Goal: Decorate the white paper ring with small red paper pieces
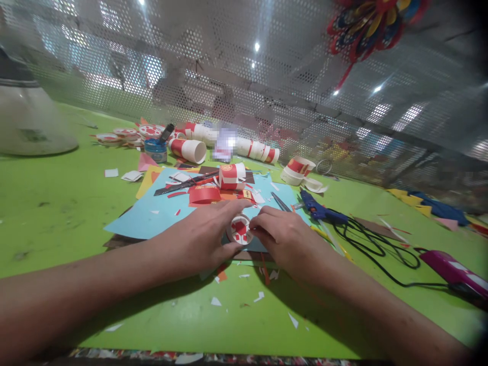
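A small round paper piece [241, 230], patterned red on white, is held over the light-blue paper sheet [139, 219] by the left hand [206, 231], its thumb and fingers curved around the rim. The right hand [285, 233] is bent in, fingertips at the piece's right edge; whether anything is pinched cannot be told.

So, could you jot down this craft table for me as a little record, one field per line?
Left hand: holding a small round red-and-white piece
Right hand: fingertips at the piece's right edge
Just beyond the hands: blue paper, a red band
Right side: blue glue gun, magenta device
Back left: blue jar
Surface: green table, white scraps near the front
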A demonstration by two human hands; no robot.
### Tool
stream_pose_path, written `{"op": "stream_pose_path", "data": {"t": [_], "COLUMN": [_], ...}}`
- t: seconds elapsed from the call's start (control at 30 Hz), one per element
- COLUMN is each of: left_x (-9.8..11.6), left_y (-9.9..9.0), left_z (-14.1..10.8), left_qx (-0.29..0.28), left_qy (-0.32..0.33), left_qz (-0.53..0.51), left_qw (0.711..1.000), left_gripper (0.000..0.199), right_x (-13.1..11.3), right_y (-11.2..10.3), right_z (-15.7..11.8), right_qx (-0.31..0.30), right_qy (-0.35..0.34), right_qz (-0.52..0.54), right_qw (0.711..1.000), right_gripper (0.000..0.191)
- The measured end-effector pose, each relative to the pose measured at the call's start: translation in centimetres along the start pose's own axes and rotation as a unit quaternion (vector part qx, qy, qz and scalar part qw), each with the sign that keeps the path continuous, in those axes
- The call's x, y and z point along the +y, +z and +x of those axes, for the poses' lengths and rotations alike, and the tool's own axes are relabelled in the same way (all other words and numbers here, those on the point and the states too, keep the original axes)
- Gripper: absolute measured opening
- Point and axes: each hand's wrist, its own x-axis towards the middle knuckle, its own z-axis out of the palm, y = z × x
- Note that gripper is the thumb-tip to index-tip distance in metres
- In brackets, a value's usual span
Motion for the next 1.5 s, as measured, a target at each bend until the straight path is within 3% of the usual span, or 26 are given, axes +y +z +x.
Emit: {"op": "stream_pose_path", "data": {"t": [0.37, 0.77, 1.5], "left_x": [0.20, -0.06, -0.15], "left_y": [-0.31, -0.28, -0.21], "left_z": [0.07, 0.14, 0.03], "left_qx": [-0.016, -0.004, -0.008], "left_qy": [-0.024, -0.012, -0.015], "left_qz": [-0.021, -0.039, -0.031], "left_qw": [0.999, 0.999, 0.999], "left_gripper": [0.057, 0.056, 0.056], "right_x": [0.66, 0.63, 0.78], "right_y": [-0.02, 0.27, -0.24], "right_z": [0.61, 0.47, 0.52], "right_qx": [0.087, 0.066, 0.071], "right_qy": [-0.013, 0.007, -0.021], "right_qz": [0.097, 0.134, 0.121], "right_qw": [0.991, 0.989, 0.990], "right_gripper": [0.013, 0.013, 0.020]}}
